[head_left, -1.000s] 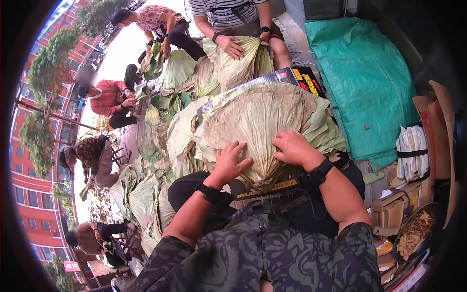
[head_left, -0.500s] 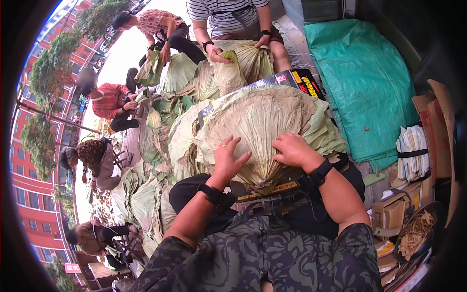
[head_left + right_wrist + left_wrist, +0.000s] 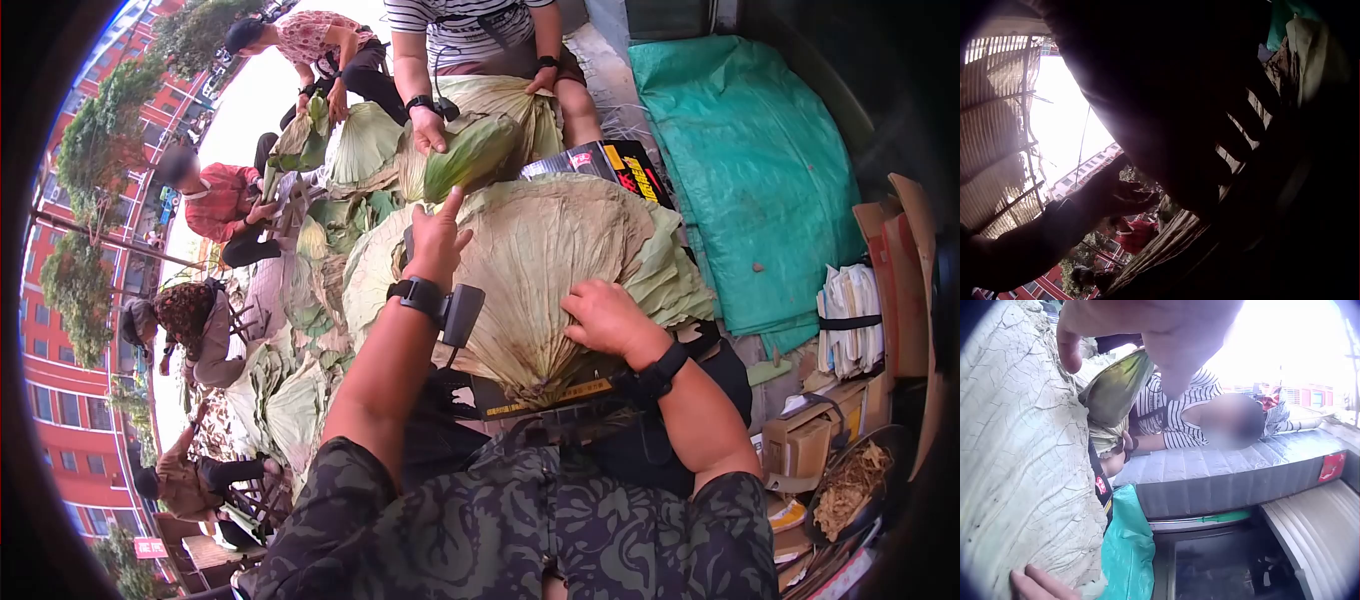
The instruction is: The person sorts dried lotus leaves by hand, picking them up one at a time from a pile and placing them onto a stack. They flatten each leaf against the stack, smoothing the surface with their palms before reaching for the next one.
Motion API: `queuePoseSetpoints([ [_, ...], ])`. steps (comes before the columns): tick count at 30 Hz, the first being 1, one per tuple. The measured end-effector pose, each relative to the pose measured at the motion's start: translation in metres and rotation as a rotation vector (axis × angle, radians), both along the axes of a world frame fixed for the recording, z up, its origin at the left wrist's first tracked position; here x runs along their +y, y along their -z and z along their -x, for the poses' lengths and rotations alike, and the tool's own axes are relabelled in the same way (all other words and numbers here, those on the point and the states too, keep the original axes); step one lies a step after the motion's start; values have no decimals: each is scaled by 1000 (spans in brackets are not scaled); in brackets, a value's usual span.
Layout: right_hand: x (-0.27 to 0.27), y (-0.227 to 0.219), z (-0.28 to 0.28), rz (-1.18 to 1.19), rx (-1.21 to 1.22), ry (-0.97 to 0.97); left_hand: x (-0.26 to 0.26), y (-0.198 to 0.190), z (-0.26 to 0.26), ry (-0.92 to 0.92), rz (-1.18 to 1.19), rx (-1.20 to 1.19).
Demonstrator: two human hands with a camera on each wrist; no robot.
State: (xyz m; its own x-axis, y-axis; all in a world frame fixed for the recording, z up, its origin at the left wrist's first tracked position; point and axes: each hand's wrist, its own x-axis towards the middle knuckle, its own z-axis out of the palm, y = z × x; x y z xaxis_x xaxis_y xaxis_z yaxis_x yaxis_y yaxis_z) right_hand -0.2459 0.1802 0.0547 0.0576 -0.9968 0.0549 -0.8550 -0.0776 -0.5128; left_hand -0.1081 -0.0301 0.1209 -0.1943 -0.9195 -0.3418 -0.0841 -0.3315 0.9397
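Observation:
A thick fan of dried, pale brown-green lotus leaves (image 3: 550, 240) lies across my lap, its gathered stem end towards me. My right hand (image 3: 608, 320) rests on the fan's right half with fingers slightly bent; in the right wrist view that hand (image 3: 1235, 131) is a dark silhouette. Over the fan's far left edge reaches my left hand (image 3: 438, 243), index finger stretched forward and nothing held. Just beyond that fingertip is a greener folded leaf (image 3: 475, 155), held by the hand (image 3: 428, 130) of a person opposite in a striped shirt. In the left wrist view the folded leaf (image 3: 1121, 387) appears beneath my fingers.
Beneath the fan is a black printed box (image 3: 635, 170). More dried leaves (image 3: 295, 400) spread along the left, where several people sit working. At the right are a green tarp (image 3: 750, 190), bundled papers (image 3: 850, 305), cardboard boxes (image 3: 810, 440) and a bowl of dry scraps (image 3: 855, 490).
My left hand has left the fan's middle and reached forward and left, pointing. The person opposite has lifted a folded green leaf towards me. My right hand stays put.

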Motion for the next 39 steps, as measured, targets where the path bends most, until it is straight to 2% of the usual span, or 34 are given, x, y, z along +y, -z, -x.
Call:
queuePoseSetpoints([
  [1, 0, 0, 1, 15, -7, -6, -12, 3, 0, 79, -53, 81],
  [4, 0, 1, 1, 24, -23, -2, -44, 26, 5, -114, -234, 293],
  [5, -1, 0, 1, 16, -25, 2, -52, 36, 6, -176, -165, 325],
  [7, -2, -1, 1, -19, -4, -2, -42, 27, 7, -130, -56, 550],
  [9, -4, -3, 2, -34, -1, -4, -39, 17, 13, -149, 102, 500],
  [11, -5, -3, 1, -44, 2, -11, -48, 16, 9, -52, 356, 513],
  [13, -6, -2, 1, -17, 20, -3, -41, -5, 11, -99, 503, 460],
  [15, -6, -1, 1, -3, 22, 2, -29, -23, 4, -34, 719, 391],
  [17, -5, 1, 1, 12, 21, 6, -13, -38, -10, 61, 1090, 101],
  [19, -7, 2, 1, 49, -34, 62, 23, -55, -20, 169, 1343, -170],
  [21, -10, -3, 0, 31, -70, 94, 64, -55, -32, 298, 1422, -361],
  [22, -13, -1, 0, 104, -301, 203, 80, -50, -39, 381, 1507, -483],
  [23, -15, 0, 0, 172, -532, 314, 97, -42, -43, 493, 1497, -498],
  [24, -16, 1, 2, 162, -535, 318, 113, -30, -48, 579, 1444, -521],
  [26, -16, 0, 8, -164, -1406, 467, 137, -4, -60, 698, 1350, -552],
  [27, -15, -2, 8, -168, -1408, 479, 145, 7, -63, 730, 1296, -533],
  [30, -13, 0, 10, -138, -1697, 645, 161, 31, -72, 795, 1191, -558],
  [33, -16, 11, 16, -6, -1623, 749, 165, 35, -75, 842, 1212, -597],
  [34, -18, 13, 21, -41, -1548, 765, 166, 34, -75, 834, 1214, -617],
  [38, -20, 13, 18, 58, -1600, 796, 169, 34, -75, 822, 1200, -629],
  [39, -24, 23, 20, 118, -1479, 743, 169, 35, -75, 822, 1197, -632],
])
